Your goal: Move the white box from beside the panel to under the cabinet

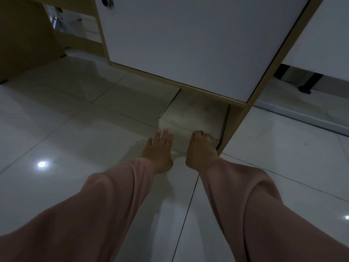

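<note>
A dim view looks down along two arms in pink sleeves, reaching over a glossy pale tiled floor (75, 120) toward the foot of a cabinet (188, 40) with white doors and a tan wooden frame.

The white box (192, 118) sits on the floor straight ahead of the hands. Its far part is already tucked into the low gap under the cabinet; its near end sticks out toward the viewer. Its long axis seems to run near to far, into the gap. Its right side lies just beside the cabinet's wooden upright (238, 120).

The left hand (160, 148) is flat and open, fingers spread a little, pressed against the near left corner of the box. The right hand (200, 148) is curled, knuckles on the near right part of the box; whether it grips an edge or only pushes cannot be told. Both hands touch the near end, about equally close.

The box looks most of the way home. A straight push away from the body would probably finish it, keeping clear of the upright on the right.
</note>
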`<state>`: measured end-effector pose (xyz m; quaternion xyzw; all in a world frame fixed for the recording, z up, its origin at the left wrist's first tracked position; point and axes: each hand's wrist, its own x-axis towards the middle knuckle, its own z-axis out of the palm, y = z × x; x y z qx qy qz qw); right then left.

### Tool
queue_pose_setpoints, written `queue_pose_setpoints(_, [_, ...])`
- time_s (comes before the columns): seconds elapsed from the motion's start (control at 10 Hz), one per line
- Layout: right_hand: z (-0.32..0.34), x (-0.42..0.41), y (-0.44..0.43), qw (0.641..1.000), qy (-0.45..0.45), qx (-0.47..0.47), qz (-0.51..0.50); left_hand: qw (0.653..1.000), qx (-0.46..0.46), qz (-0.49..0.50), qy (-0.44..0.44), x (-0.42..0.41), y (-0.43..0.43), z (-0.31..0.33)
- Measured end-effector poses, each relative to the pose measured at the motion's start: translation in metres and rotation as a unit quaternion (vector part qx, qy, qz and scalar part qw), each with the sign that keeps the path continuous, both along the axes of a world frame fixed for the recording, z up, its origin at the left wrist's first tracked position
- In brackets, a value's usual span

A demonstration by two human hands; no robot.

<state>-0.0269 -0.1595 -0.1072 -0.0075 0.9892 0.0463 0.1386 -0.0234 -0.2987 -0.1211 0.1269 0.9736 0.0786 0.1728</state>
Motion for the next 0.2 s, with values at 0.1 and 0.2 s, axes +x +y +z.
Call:
queue_pose_setpoints(0.1, [-0.003,-0.008,0.005,0.998,-0.028,-0.039,-0.040,1.000,-0.022,-0.003,-0.020,0.013,-0.007,-0.008])
queue_pose_setpoints(0.2, [0.000,0.005,0.001,0.999,-0.036,-0.021,-0.035,0.999,-0.027,0.011,-0.017,0.020,-0.015,-0.005])
